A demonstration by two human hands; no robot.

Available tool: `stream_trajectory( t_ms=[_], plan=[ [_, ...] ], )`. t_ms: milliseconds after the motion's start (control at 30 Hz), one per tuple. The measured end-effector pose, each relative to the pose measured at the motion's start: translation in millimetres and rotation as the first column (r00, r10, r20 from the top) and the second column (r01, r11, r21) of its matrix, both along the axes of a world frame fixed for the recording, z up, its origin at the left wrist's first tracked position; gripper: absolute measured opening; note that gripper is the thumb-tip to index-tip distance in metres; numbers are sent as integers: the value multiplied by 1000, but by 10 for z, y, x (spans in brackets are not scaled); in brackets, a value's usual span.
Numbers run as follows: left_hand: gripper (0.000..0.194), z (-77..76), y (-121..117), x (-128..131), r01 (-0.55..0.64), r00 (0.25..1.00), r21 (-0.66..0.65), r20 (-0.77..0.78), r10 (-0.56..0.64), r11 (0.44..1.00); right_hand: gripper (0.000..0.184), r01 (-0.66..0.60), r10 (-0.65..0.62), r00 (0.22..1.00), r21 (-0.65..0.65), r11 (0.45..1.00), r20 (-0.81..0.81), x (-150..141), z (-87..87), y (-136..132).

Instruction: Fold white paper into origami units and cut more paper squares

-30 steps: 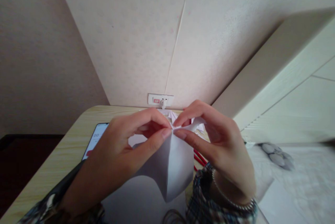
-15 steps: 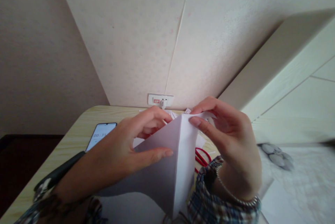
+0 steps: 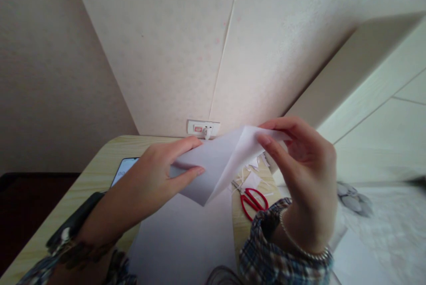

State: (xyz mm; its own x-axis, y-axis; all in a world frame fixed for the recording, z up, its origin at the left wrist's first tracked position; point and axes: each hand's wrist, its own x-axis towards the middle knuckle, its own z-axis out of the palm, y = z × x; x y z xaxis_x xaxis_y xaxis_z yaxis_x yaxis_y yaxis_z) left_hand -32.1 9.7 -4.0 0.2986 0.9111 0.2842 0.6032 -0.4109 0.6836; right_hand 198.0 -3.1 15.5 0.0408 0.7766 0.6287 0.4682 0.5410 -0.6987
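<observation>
A folded sheet of white paper (image 3: 218, 160) is held up in front of me, with a crease running down between its two faces. My left hand (image 3: 166, 169) pinches its left side, thumb on the near face and fingers behind. At the upper right edge, my right hand (image 3: 299, 165) grips the paper between thumb and forefinger. Below lies a larger flat white sheet (image 3: 186, 240) on the wooden table. Red-handled scissors (image 3: 253, 200) rest to the right of that sheet, beside small paper scraps (image 3: 252, 180).
On the left of the table (image 3: 109, 152) is a phone (image 3: 121, 170), partly behind my left arm, with a dark long object (image 3: 75, 220) nearer me. A wall socket (image 3: 203, 129) with a plug sits just above the table's back edge. A pale cabinet (image 3: 366, 76) stands to the right.
The folded paper has swung up and tilted, uncovering the scissors and the flat sheet. My left hand has closed on its left side; my right hand has moved slightly right and keeps its pinch.
</observation>
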Motion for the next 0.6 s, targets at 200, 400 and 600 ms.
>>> stream_trajectory(
  t_ms=[200, 400, 600],
  plan=[
    [15, 32, -25, -17, -81, 990, 46, 115, 75, 996, 21, -222, 199, 954, -81, 972, -222, 228, -24, 162],
    [29, 85, -38, -7, -172, 788, -161, 570, 234, 972, 20, -348, 305, 933, -268, 898, -192, 333, -36, 245],
    [25, 103, 11, 15, -184, 734, -189, 626, 263, 965, 9, -213, 192, 971, -159, 964, -142, 224, -74, 236]
  ],
)
